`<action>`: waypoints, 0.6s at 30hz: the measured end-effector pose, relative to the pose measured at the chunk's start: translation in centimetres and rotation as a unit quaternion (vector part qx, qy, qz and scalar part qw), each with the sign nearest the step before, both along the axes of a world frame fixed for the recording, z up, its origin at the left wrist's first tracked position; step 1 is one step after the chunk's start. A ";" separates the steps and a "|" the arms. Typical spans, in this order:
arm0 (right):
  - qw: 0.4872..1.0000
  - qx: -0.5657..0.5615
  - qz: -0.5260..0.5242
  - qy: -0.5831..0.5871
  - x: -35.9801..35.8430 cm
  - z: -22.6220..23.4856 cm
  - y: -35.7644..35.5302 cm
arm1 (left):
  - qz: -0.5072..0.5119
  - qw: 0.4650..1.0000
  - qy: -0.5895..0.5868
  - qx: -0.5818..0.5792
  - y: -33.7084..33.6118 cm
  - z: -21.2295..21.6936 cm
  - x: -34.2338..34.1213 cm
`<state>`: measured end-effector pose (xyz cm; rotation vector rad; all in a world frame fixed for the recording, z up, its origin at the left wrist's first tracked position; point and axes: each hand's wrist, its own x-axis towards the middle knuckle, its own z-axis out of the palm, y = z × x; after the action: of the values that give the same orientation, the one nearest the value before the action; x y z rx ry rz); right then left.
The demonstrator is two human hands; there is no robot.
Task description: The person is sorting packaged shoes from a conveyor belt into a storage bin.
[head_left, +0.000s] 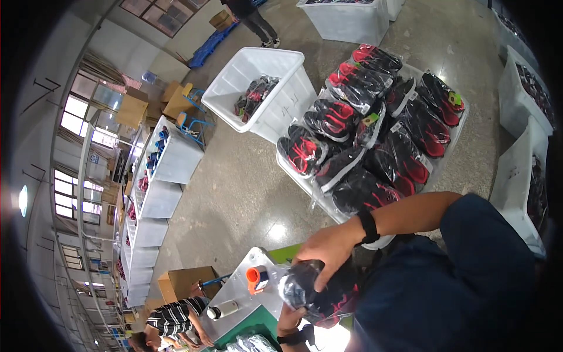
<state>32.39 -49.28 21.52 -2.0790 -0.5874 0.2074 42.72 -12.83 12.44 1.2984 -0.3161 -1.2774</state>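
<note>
A pair of black shoes with red trim point(308, 287), wrapped in clear plastic, is held over the table's near edge. My right hand point(329, 247), with a black wristband, lies over the upper side of the bundle, its thumb and fingers curved round it. My left hand point(291, 320) grips the bundle from the lower side, its fingers partly hidden by the plastic. Just beyond the bundle on the white table point(241, 286) stands an orange and dark-blue cylindrical object point(257, 279). Clear plastic bags point(255, 344) lie on a green mat point(261, 324).
A big white bin point(287, 163) heaped with bagged black-and-red shoes stands beside me. Behind it, another white bin point(293, 111) holds fewer shoes. A white bottle point(223, 309) lies by a person in a striped shirt point(176, 317). A cardboard box point(187, 283) sits near the table.
</note>
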 end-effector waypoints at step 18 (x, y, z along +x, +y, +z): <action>0.682 0.521 -0.506 0.085 -1.9 -15.0 -29.1 | 0.309 0.878 -0.045 0.362 0.4 -9.6 -14.7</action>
<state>30.47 -78.39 6.57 -0.9541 0.5551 -0.4926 28.06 -12.43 2.87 1.8885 0.5476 -0.7828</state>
